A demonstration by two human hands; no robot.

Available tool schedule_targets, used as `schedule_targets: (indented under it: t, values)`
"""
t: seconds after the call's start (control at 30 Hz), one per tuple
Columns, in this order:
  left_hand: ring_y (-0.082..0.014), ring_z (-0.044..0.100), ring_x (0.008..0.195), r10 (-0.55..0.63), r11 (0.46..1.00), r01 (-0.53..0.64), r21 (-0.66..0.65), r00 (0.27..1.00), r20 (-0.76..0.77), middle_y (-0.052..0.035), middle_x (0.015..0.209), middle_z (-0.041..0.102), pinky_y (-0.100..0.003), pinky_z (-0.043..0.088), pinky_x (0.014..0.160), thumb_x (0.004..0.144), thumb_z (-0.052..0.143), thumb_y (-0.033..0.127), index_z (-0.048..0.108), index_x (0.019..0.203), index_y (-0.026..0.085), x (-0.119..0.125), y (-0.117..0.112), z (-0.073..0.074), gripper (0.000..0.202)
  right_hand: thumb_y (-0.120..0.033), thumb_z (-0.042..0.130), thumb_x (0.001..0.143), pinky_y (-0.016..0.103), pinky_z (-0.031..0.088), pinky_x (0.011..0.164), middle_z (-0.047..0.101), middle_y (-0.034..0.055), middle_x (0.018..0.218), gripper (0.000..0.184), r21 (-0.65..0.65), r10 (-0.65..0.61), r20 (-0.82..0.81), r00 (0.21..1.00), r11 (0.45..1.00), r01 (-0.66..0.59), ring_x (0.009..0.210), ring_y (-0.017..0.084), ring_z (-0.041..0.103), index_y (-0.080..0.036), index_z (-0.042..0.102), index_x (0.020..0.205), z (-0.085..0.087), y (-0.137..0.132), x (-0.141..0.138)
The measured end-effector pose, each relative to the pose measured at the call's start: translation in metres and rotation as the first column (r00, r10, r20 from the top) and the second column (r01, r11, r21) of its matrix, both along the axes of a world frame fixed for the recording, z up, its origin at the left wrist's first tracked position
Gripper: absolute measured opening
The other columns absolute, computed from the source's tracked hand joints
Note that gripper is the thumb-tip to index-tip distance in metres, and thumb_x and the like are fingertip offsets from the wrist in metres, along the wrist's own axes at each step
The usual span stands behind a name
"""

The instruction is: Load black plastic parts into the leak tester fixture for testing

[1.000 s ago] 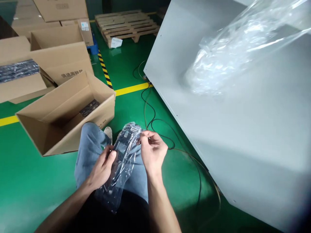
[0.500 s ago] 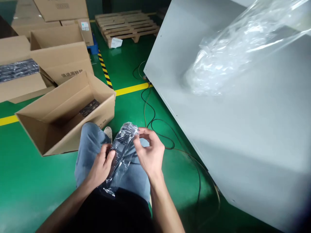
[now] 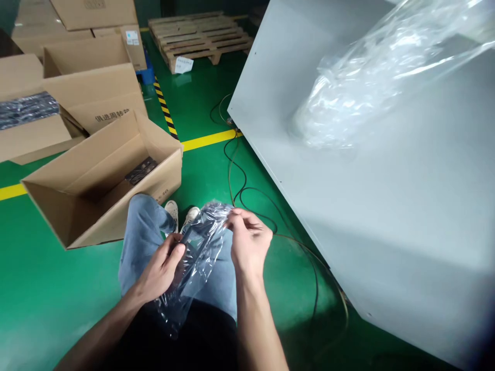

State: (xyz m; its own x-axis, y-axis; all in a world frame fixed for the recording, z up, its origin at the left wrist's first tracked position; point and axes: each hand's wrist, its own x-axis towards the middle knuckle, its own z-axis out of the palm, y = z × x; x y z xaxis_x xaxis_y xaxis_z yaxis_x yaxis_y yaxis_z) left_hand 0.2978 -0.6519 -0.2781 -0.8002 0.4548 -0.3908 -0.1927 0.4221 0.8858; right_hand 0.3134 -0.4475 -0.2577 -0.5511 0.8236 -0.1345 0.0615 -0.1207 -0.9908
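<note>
Over my lap lies a long dark part inside a clear plastic bag; the film hides the part's exact kind. My left hand is closed around the bagged part at its left side, thumb on top. With thumb and fingers pinched, my right hand grips the bag's film at the upper right end and draws it out sideways. Left of my knee stands an open cardboard box, with a dark wrapped piece lying inside at its far end.
A large grey panel surface fills the right side, with a heap of clear plastic bags on it. Cables run along the green floor. More cartons stand at the left; a wooden pallet lies behind.
My right hand has moved right and slightly down, pulling the bag's film out wider from the dark part. My left hand keeps its hold in nearly the same place.
</note>
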Motion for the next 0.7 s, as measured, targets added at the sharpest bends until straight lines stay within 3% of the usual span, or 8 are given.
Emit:
schedule_targets:
  t: [0.1,0.27,0.37,0.43,0.57,0.7]
  values:
    - [-0.0242,0.071,0.094,0.009,1.000,-0.009,-0.001,1.000,0.029,-0.0034,0.089,0.074,-0.035,0.058,0.086,0.103,0.045,0.055,0.066,0.108,0.026,-0.001,0.002,-0.004,0.036,-0.038,0.072,0.075,0.030,0.053,0.060,0.070,0.0024,0.072,0.021,0.097,-0.034,-0.004,0.999,0.995,0.034,0.060,0.017,0.061,-0.018,0.073,0.079,-0.003,-0.007,0.000]
    - [-0.0277,0.074,0.098,-0.006,0.994,-0.005,-0.113,0.995,-0.096,-0.0101,0.107,0.079,-0.040,0.058,0.090,0.102,0.046,0.051,0.063,0.114,0.024,-0.003,0.003,-0.010,0.034,-0.039,0.072,0.086,0.029,0.054,0.065,0.072,0.0024,0.078,0.019,0.352,0.146,0.087,0.985,0.921,-0.168,0.064,0.017,0.063,-0.021,0.074,0.082,-0.003,-0.008,0.010]
    - [-0.0299,0.076,0.102,-0.032,0.990,0.010,-0.139,0.987,-0.158,-0.0126,0.116,0.079,-0.043,0.058,0.091,0.102,0.045,0.052,0.060,0.117,0.024,0.000,0.004,-0.007,0.035,-0.037,0.071,0.083,0.032,0.056,0.071,0.071,0.0020,0.072,0.017,0.422,0.100,0.153,0.983,0.893,-0.157,0.063,0.018,0.064,-0.021,0.076,0.078,-0.006,-0.003,0.014]
    - [-0.0302,0.076,0.104,-0.038,0.989,0.015,-0.148,0.988,-0.152,-0.0125,0.117,0.079,-0.043,0.058,0.092,0.103,0.044,0.052,0.061,0.118,0.024,0.002,0.004,-0.002,0.036,-0.038,0.070,0.080,0.034,0.056,0.071,0.071,0.0022,0.070,0.018,0.356,0.057,0.183,0.981,0.927,-0.120,0.062,0.020,0.064,-0.021,0.077,0.078,-0.009,0.001,0.014]
    - [-0.0269,0.074,0.115,-0.044,0.994,0.041,-0.099,0.999,-0.027,-0.0098,0.119,0.080,-0.039,0.058,0.100,0.103,0.044,0.053,0.066,0.119,0.025,0.004,0.002,0.002,0.039,-0.040,0.073,0.070,0.032,0.055,0.061,0.069,0.0024,0.068,0.022,0.041,0.041,0.111,0.993,0.998,-0.046,0.055,0.018,0.060,-0.018,0.074,0.073,-0.012,0.004,0.010]
    - [-0.0268,0.071,0.126,0.073,0.991,-0.068,-0.111,0.996,0.044,-0.0103,0.130,0.078,-0.039,0.057,0.107,0.103,0.047,0.059,0.072,0.124,0.024,0.009,-0.004,-0.014,0.048,-0.038,0.076,0.066,0.031,0.055,0.055,0.065,-0.0001,0.066,0.019,-0.236,0.076,-0.023,0.997,0.968,-0.079,0.051,0.015,0.055,-0.019,0.070,0.067,-0.015,0.002,0.002]
